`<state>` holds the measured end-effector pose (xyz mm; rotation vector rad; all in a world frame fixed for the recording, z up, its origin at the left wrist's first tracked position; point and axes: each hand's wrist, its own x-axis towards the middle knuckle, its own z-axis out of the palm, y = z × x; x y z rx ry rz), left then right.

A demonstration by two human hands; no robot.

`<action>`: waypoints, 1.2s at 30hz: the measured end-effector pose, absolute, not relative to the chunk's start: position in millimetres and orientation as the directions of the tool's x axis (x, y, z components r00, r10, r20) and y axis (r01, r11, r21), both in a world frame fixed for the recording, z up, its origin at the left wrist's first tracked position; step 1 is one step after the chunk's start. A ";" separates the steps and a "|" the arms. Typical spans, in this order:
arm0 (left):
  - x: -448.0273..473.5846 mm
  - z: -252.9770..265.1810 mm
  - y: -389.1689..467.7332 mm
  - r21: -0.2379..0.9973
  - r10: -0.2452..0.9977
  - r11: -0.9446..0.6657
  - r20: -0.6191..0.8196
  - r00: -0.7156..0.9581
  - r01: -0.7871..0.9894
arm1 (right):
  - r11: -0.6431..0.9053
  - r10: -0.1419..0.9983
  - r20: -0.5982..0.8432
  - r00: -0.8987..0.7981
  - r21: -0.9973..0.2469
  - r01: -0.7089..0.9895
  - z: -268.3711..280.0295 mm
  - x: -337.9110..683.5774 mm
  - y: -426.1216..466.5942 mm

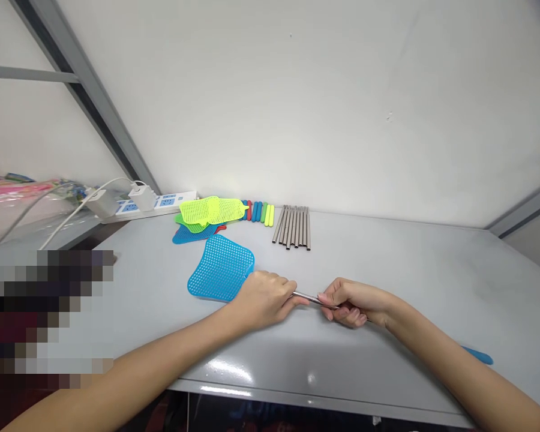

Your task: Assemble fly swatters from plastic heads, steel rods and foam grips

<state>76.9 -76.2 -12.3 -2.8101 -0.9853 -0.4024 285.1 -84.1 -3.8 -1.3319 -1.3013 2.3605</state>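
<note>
Rod [315, 299], bare metal, head view: spans both hands above the bench [414, 255]. Left hand [266, 300] has its grip clamped round one end, beside the blue mesh paddle [222, 267]; right hand [351, 303] has its grip pinched on the shaft. Judged light, stiff, slippery; paddle probably thin, flexible. Best held by metal, near the paddle; junction hidden.

tubes [291, 227] on the table [387, 258], right of a pile of swatter heads [200, 211] (handles [264, 213] in between)
</note>
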 end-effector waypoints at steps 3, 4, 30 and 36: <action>78.4 -13.3 -78.4 -0.079 0.574 -0.778 0.313 0.757 0.623 | -0.670 0.428 -0.645 -0.633 -0.697 0.256 -4.7 284.8 -83.1; 79.0 -13.5 -79.4 -0.094 0.563 -0.781 0.322 0.761 0.618 | -0.685 0.409 -0.644 -0.646 -0.685 0.249 -4.7 284.6 -83.1; 80.3 -5.2 -71.2 0.124 0.651 -0.759 0.140 0.746 0.639 | -0.382 0.652 -0.489 -0.579 -0.872 0.306 -1.6 280.2 -90.6; 80.1 -3.3 -71.0 0.153 0.665 -0.745 0.109 0.739 0.649 | -0.363 0.643 -0.478 -0.598 -0.878 0.311 -2.6 281.7 -89.3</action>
